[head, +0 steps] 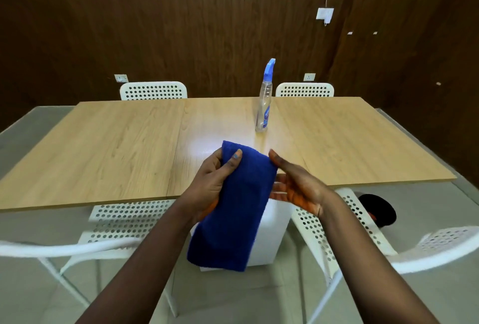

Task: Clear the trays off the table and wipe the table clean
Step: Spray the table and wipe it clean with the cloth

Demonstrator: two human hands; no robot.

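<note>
over table [103, 142] edge, l hand [211, 183] grips blue cloth [233, 207]

- Two bare forearms in view, coming up from the bottom edge; no sleeves, cuffs or gloves on either.
- left hand [212, 183]: bare, no ring, watch or band visible on fingers or wrist.
- Left thumbnail carries light blue polish; other left nails are hidden from this view.
- right hand [295, 188]: bare, palm side faces the camera, no ring, watch or bracelet visible.
- Right nails can't be read from this angle.
- No clothing from the torso or upper arms enters the frame.
</note>
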